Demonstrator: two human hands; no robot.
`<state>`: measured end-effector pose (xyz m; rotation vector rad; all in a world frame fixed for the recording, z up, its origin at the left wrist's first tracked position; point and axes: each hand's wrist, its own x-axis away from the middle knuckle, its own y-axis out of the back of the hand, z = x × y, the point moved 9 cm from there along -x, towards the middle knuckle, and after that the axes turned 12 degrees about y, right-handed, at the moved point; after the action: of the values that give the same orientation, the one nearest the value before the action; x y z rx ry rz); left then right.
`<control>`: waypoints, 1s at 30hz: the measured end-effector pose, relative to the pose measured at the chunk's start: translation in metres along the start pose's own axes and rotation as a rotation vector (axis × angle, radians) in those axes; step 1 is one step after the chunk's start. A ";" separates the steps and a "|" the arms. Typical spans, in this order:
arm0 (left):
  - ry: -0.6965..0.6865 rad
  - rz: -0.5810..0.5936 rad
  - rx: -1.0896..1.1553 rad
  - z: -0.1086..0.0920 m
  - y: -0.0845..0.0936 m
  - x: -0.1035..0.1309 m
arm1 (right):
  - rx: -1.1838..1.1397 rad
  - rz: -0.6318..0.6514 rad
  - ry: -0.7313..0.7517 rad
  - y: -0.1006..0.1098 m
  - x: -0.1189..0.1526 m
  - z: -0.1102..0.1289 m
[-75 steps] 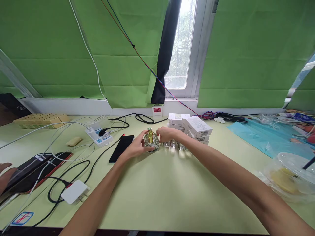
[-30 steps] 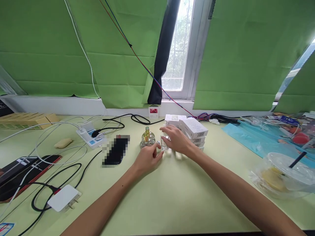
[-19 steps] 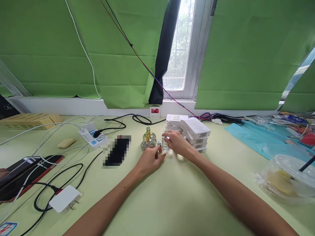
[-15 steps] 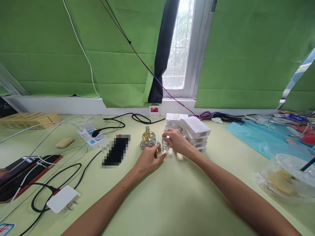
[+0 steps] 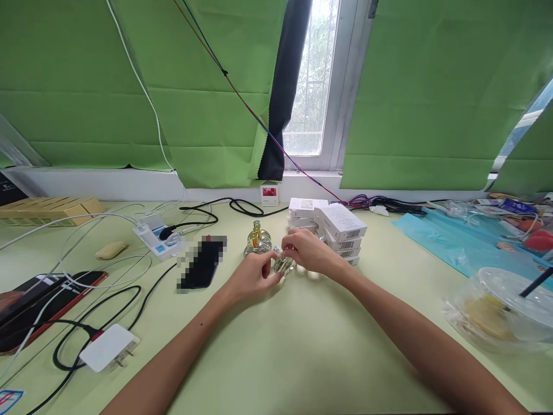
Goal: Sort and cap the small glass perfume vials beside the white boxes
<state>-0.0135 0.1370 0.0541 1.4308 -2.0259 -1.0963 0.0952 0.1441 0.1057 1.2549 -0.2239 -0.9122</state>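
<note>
At our right, a lidded clear cup (image 5: 510, 280) holds yellow slices (image 5: 488, 317) and a dark straw (image 5: 537, 282). Over the table (image 5: 302, 346), our left hand (image 5: 253, 276) and right hand (image 5: 309, 251) both close on a shiny, clear glass bottle (image 5: 284, 266), tilted between them. Gold-topped bottles (image 5: 254, 246) stand just beyond, while our right hand partly hides stacked white boxes (image 5: 342, 223).

Clear glass bottle (image 5: 284, 264) now slanted, previously upright, left fingers (image 5: 275, 280) shifted leftward
</note>
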 end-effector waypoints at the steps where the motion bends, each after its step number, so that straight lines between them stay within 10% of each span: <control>1: -0.007 0.016 0.005 0.000 0.001 0.000 | -0.007 -0.002 0.009 0.000 0.000 0.001; 16: -0.045 0.118 0.068 0.000 -0.013 0.003 | -0.014 0.084 -0.013 0.006 0.007 0.007; 30: 0.119 -0.061 -0.078 0.018 -0.019 -0.008 | 0.086 0.170 -0.099 0.009 0.012 -0.006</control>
<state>-0.0120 0.1482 0.0286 1.4901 -1.8489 -1.0759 0.1108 0.1403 0.1081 1.2500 -0.4457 -0.8250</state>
